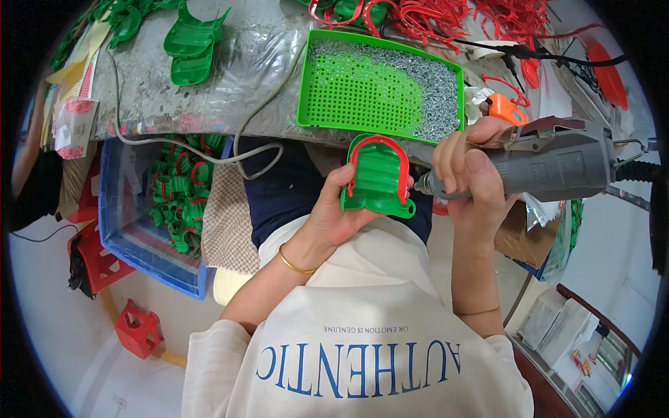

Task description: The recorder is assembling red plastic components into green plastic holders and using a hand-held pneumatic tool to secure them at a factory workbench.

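Observation:
My left hand (334,204) grips a green plastic scoop-shaped part (376,174) by its left and lower edge, above my lap. A red U-shaped plastic handle (402,164) lies around the part's rim, its ends toward me. In my right hand (474,164) is a grey electric screwdriver (557,164), held level with fingers wrapped round its front end. Its bit points left and meets the lower right end of the red handle; whether a screw sits there is too small to tell. Just beyond, a bright green perforated tray (302,104) holds many small silver screws (439,90).
Green plastic parts (191,45) lie at the table's far left, red handles (425,17) at the back. A grey cable (240,139) hangs over the table edge. A blue crate (118,237) of finished-looking green and red pieces stands lower left, near a red stool (139,327).

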Action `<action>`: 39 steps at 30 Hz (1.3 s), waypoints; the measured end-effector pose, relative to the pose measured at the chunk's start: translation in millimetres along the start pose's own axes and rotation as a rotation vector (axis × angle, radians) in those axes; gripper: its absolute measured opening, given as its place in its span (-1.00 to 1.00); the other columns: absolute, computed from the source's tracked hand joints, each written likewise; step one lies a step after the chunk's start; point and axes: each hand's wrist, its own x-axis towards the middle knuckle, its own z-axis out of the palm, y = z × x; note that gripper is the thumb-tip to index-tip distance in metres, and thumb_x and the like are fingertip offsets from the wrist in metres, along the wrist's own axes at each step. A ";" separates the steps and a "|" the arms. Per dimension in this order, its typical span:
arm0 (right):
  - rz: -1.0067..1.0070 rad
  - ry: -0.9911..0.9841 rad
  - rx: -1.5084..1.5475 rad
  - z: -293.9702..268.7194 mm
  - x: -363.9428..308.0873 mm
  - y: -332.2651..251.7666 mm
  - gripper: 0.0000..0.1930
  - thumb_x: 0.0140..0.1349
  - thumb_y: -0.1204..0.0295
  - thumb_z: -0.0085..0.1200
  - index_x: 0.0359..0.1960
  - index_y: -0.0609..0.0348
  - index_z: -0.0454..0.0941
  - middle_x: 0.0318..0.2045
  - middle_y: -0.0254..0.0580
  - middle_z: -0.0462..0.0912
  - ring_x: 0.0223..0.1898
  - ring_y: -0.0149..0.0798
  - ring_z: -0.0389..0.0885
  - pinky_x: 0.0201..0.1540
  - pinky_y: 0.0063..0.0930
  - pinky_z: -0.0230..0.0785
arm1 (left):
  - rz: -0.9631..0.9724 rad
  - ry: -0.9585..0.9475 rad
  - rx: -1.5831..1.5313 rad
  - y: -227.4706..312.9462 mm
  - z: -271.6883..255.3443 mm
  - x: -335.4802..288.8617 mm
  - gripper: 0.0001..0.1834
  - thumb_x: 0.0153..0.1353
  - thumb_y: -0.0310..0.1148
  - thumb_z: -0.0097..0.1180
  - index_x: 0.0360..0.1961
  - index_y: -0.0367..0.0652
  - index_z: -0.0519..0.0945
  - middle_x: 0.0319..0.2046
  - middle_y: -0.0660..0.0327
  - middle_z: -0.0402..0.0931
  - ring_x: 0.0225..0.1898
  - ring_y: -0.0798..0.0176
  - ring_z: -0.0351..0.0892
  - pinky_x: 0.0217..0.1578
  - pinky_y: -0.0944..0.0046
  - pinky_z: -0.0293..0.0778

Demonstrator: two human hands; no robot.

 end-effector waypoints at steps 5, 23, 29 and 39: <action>0.001 0.014 -0.014 2.4 -4.0 0.9 -0.78 0.14 0.42 0.06 -0.24 0.21 0.34 -0.74 -0.43 0.21 -0.73 -0.49 0.18 -0.58 -0.52 0.09 | 0.007 0.016 -0.019 -2.5 -2.9 -0.1 -0.29 0.18 0.05 0.00 0.20 -0.26 0.28 0.09 -0.11 0.39 0.11 -0.03 0.43 0.15 0.00 0.35; -0.032 -0.079 -0.004 -1.0 -9.9 9.1 -0.81 0.18 0.45 0.00 -0.21 0.19 0.31 -0.71 -0.40 0.24 -0.73 -0.47 0.19 -0.59 -0.50 0.09 | 0.030 0.047 -0.021 -5.5 -5.9 -2.3 -0.29 0.18 0.06 0.02 0.20 -0.24 0.29 0.07 -0.05 0.42 0.11 -0.02 0.43 0.14 -0.03 0.36; -0.127 -0.089 0.019 2.5 -14.8 14.3 -0.82 0.19 0.45 -0.02 -0.23 0.17 0.28 -0.70 -0.38 0.25 -0.73 -0.46 0.20 -0.58 -0.49 0.12 | -0.033 -0.004 -0.147 -6.1 -10.0 -5.0 -0.29 0.18 0.08 0.02 0.21 -0.20 0.29 0.09 -0.06 0.39 0.13 -0.02 0.41 0.08 -0.09 0.41; -0.143 -0.205 0.121 -10.3 -0.5 1.3 -0.78 0.14 0.44 0.02 -0.20 0.17 0.31 -0.72 -0.40 0.27 -0.75 -0.47 0.21 -0.62 -0.52 0.11 | -0.050 0.062 0.022 -7.8 -8.7 -6.7 -0.31 0.22 0.03 0.00 0.22 -0.26 0.26 0.07 -0.08 0.41 0.10 -0.03 0.44 0.14 -0.04 0.36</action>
